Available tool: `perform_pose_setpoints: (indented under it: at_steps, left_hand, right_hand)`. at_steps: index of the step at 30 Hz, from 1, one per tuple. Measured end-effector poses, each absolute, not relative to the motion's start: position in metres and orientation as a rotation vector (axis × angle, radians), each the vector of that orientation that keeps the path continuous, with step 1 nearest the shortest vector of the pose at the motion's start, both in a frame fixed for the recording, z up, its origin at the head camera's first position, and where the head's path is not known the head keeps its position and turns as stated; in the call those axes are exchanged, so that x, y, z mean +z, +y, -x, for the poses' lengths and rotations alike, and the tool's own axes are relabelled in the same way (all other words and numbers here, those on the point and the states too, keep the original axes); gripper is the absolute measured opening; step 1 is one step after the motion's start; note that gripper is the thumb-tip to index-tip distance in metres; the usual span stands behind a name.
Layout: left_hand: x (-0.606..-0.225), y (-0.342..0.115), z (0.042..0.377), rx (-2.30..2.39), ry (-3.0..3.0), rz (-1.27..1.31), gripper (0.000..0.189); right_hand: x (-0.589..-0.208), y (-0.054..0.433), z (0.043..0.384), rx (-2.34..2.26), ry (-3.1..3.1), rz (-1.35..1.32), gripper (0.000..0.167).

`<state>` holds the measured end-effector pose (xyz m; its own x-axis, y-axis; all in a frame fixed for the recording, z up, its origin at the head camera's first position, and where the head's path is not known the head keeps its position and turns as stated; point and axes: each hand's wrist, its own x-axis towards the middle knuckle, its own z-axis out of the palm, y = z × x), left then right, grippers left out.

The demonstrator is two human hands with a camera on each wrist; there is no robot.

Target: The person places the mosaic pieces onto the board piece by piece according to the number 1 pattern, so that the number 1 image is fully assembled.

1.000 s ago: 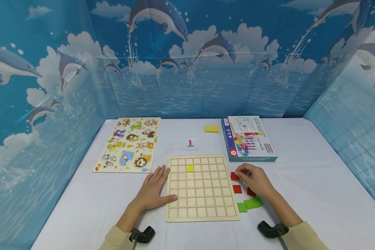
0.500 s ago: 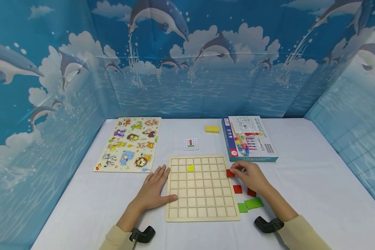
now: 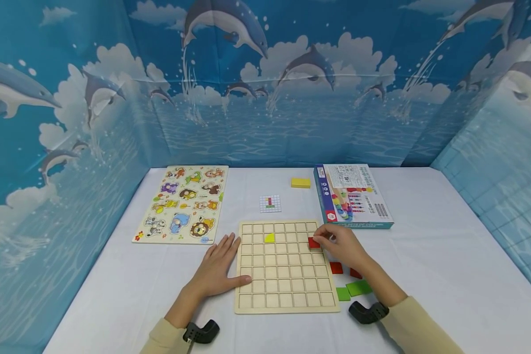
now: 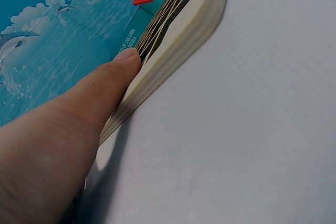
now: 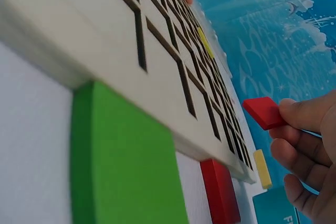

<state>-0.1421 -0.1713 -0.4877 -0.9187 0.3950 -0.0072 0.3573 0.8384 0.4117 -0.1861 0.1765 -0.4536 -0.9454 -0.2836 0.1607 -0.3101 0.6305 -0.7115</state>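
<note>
A square red tile [image 5: 264, 112] is pinched between thumb and fingers of my right hand [image 3: 342, 244]. It is held raised over the right side of the wooden grid board [image 3: 287, 310]. My left hand [image 3: 217, 269] lies with spread fingers along the board's left edge, its thumb [image 4: 113, 80] resting on the rim in the left wrist view. One yellow tile [image 3: 269, 238] sits in a cell of the second row. Right of the board lie a red tile [image 3: 336, 268], another red tile [image 3: 356, 273] partly behind my right wrist, a square green tile [image 3: 342, 294] and a longer green tile [image 3: 359, 287].
Behind the board lies a small card [image 3: 270, 204] with a coloured grid pattern. A yellow block [image 3: 300, 183] and a game box [image 3: 358, 196] stand at the back right. An animal puzzle board [image 3: 181, 206] lies at the left. A dolphin-print cloth [image 3: 265, 123] hangs behind the table.
My right hand has lifted the red tile from the table beside the board and carried it left over the board's right edge. The left hand stays in place.
</note>
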Motion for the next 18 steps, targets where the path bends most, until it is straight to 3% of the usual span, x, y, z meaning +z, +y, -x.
perform_pose_setpoints:
  at_steps: [18]
  left_hand:
    - [-0.487,-0.171,0.142,0.636,2.920,-0.607,0.106]
  right_hand:
    - [-0.454,0.145,0.198,1.334,-2.779,-0.654,0.005]
